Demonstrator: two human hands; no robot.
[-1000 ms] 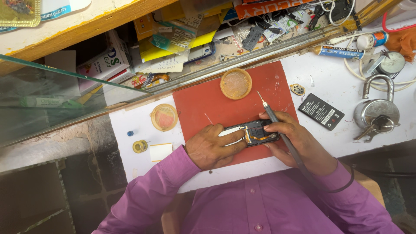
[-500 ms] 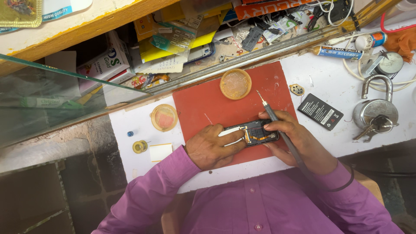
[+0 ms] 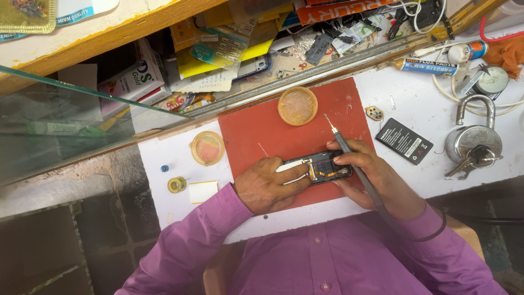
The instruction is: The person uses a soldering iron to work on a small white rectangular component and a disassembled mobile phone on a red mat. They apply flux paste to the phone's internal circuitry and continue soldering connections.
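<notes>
A person in a purple shirt leans over a white workbench, seen from above. Far out beyond the left hand [image 3: 270,188] sit a small blue cap [image 3: 164,168], a ring of solder wire [image 3: 176,184] and a round yellow lid [image 3: 207,148]. The left hand is curled, its fingers gripping white tweezers [image 3: 292,167] whose tips touch an opened phone [image 3: 322,166]. The phone lies flat on a red mat [image 3: 256,136], directly between both hands, touching each. Above it rests a round orange dish [image 3: 297,106]. The right hand [image 3: 371,175] steadies the phone's right end with its fingertips while clasping a thin grey soldering iron [image 3: 349,150], tip angled up and away. Beyond that hand lie a black battery [image 3: 404,141] and a steel padlock with keys [image 3: 474,143].
</notes>
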